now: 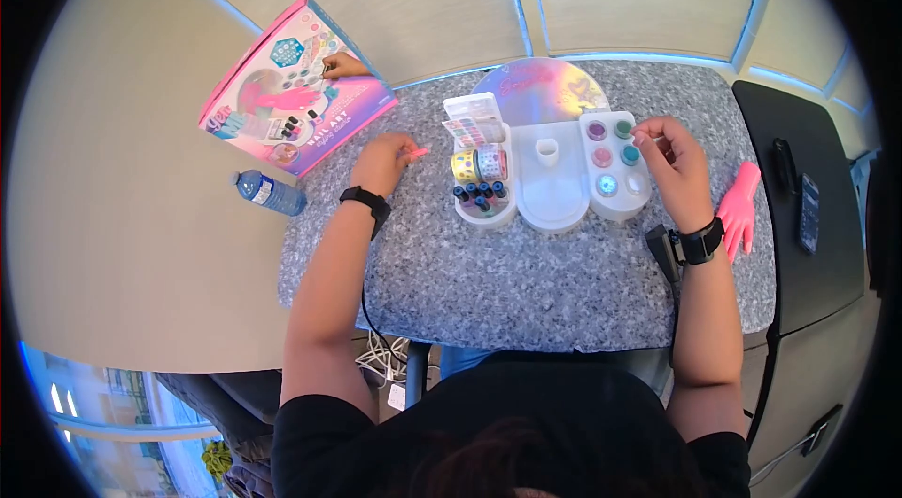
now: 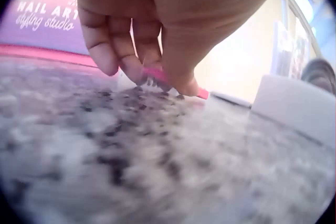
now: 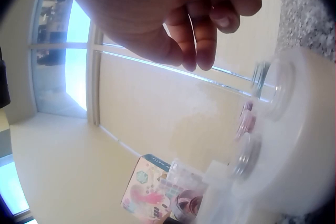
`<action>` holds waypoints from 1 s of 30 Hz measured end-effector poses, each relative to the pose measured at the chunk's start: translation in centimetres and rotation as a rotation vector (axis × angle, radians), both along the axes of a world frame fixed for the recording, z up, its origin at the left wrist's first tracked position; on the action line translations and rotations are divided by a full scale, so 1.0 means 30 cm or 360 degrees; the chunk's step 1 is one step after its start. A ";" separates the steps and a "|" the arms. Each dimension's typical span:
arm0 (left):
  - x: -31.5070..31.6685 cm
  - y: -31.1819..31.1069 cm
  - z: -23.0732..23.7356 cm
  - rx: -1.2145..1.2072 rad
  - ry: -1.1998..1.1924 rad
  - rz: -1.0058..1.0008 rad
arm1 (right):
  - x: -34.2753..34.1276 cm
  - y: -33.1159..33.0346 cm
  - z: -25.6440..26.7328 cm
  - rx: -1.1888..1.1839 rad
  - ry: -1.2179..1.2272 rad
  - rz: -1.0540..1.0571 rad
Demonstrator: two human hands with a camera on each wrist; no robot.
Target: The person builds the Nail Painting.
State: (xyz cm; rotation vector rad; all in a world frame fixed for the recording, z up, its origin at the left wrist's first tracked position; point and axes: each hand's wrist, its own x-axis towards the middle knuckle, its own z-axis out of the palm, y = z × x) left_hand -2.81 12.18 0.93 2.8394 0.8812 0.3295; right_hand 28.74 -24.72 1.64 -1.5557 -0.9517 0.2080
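Observation:
My left hand [image 1: 381, 163] is low over the tabletop at the left, its thumb and fingertips pinching a small pink strip-like object [image 1: 419, 152]. In the left wrist view, that object [image 2: 159, 75] shows close above the grey speckled surface, partly hidden by the fingers. My right hand [image 1: 678, 163] hovers beside the white station's right-hand tray [image 1: 617, 202], which carries several glitter pots [image 1: 601, 157]. Its fingers are loosely bent with nothing between them in the right wrist view. The station's middle section [image 1: 552, 197] has a short white holder [image 1: 547, 152].
Tape rolls [image 1: 479, 164] and small dark-capped bottles [image 1: 483, 203] sit in the station's left tray. A nail art box [image 1: 296, 89] stands at the back left, near a water bottle [image 1: 270, 193]. A pink model hand [image 1: 739, 210] lies at the right.

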 end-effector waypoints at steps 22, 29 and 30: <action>0.190 -0.644 0.076 -0.1958 -0.0952 -0.0341 | -0.295 0.011 0.035 -0.0051 0.0169 0.0445; 0.141 -0.622 0.116 -0.2362 -0.0796 -0.0406 | -0.267 0.007 0.071 0.0262 0.0005 0.0589; 0.138 -0.618 0.117 -0.2516 -0.0690 -0.0560 | -0.263 0.002 0.076 0.0256 0.0006 0.0589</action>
